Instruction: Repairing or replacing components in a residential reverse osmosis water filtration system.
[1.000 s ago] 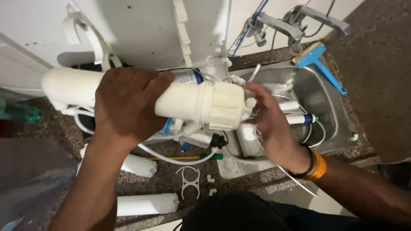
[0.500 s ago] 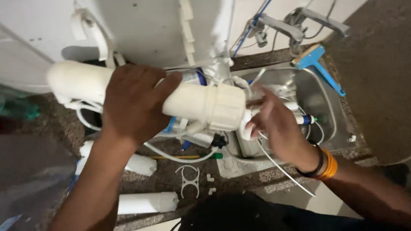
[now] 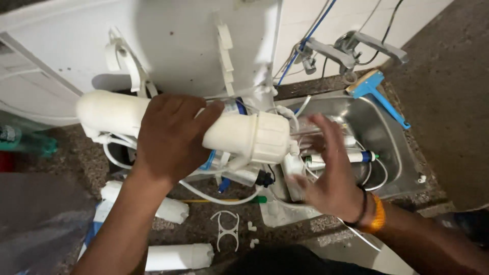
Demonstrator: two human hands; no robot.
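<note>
Horizontally, the white filter housing (image 3: pixel 204 130) lies with its long axis left to right, ribbed cap end pointing right toward the steel sink (image 3: pixel 387 147). Left hand (image 3: pixel 170 137) wraps its middle firmly. Right hand (image 3: pixel 328 170) hovers open, fingers spread, beside the cap, gripping nothing.

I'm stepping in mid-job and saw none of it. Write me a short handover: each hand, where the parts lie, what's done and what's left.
Left hand grips the white filter housing, held level over the counter. Right hand is open and blurred beside the housing's ribbed cap, holding nothing. Tubes hang below the housing. Two loose white cartridges and a clip lie on the counter; more parts sit in the sink. Done: unit opened. Left: housing unmounted.
</note>
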